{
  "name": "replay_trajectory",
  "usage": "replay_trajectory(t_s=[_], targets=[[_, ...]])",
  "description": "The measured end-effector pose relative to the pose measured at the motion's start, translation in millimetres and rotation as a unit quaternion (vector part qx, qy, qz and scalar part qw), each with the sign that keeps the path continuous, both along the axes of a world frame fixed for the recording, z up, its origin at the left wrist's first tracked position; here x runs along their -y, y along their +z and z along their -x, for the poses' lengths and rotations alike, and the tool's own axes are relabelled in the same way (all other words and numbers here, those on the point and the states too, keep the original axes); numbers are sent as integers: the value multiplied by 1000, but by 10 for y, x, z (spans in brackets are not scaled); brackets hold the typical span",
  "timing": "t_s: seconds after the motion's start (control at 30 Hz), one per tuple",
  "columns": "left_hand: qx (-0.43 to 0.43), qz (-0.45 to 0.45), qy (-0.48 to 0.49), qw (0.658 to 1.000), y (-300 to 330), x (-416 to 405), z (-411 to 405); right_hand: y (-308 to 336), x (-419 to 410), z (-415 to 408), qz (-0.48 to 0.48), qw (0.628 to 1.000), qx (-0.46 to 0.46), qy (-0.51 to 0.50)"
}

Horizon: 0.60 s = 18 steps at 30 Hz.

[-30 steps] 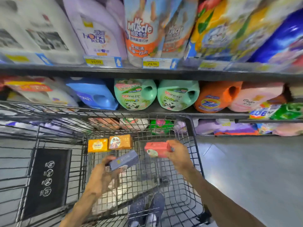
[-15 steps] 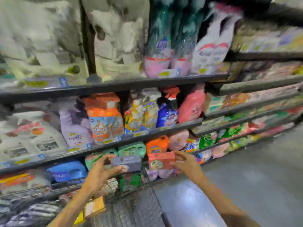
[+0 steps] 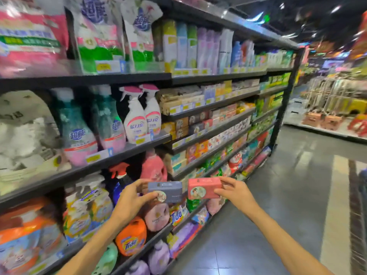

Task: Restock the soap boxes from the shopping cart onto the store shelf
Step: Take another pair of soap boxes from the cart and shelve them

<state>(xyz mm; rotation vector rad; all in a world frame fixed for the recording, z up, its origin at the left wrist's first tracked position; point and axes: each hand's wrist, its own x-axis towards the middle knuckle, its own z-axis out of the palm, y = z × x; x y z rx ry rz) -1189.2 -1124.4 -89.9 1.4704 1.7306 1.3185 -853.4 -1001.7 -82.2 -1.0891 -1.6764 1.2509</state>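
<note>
My left hand (image 3: pixel 130 201) grips a grey-blue soap box (image 3: pixel 165 191) by its left end, thumb under it. My right hand (image 3: pixel 233 192) holds a pink-red soap box (image 3: pixel 203 187) by its right end. Both boxes are held side by side, level, in front of the lower shelves. Farther along the aisle, rows of small soap boxes (image 3: pixel 200 121) fill the narrow middle shelves of the black store shelf (image 3: pixel 210 105). The shopping cart is out of view.
Detergent jugs (image 3: pixel 131 236), spray bottles (image 3: pixel 136 116) and refill bags (image 3: pixel 99 32) crowd the near shelves on the left. Grey aisle floor (image 3: pixel 278 205) stretches right and ahead. Another display (image 3: pixel 333 108) stands beyond the aisle end.
The view has swung up and right, from the cart to along the shelf aisle. Both hands have lifted the two soap boxes out of the cart and carry them in front of the shelves.
</note>
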Motion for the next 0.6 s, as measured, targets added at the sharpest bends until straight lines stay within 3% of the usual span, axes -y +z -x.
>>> replay_trajectory(t_s=[0.4,0.6], targets=[[-50,-68,-68,994,386,-2130,-2039,294,-1585,-2160,-27,996,-15,-87],[-52,-59,-71,994,439,-3120,-2494,443,-2339,-2728,-36,992,-32,-118]])
